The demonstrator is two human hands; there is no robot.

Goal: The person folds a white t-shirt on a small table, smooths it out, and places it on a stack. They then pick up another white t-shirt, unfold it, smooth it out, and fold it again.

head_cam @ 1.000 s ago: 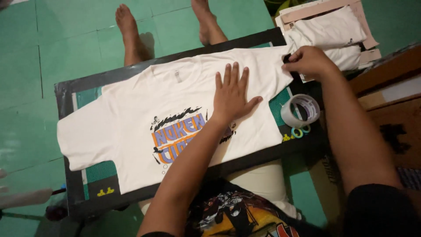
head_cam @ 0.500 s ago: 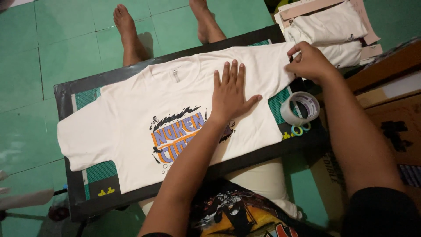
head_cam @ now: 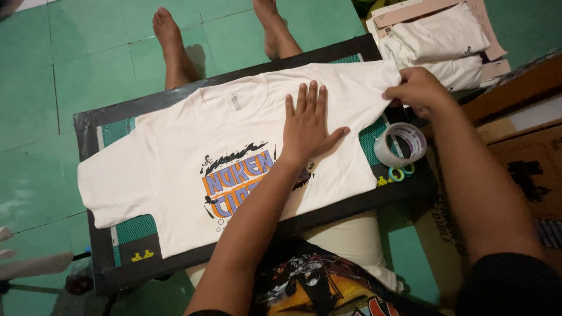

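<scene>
A white T-shirt (head_cam: 175, 146) with a blue and orange print on its chest lies spread flat on a dark board (head_cam: 93, 120) with green mesh panels. My left hand (head_cam: 307, 126) presses flat on the shirt beside the print, fingers spread. At the board's right end, my right hand (head_cam: 418, 90) pinches the edge of the shirt's sleeve.
A roll of clear tape (head_cam: 401, 143) and a small pair of green-handled scissors (head_cam: 401, 173) sit on the board's right end. Folded white shirts (head_cam: 439, 44) are stacked at the top right. Brown cardboard boxes (head_cam: 527, 152) stand at the right. My bare feet (head_cam: 170, 35) rest on the green tiled floor beyond the board.
My right hand has slid a little along the sleeve edge, still gripping it. The left hand stays pressed on the shirt.
</scene>
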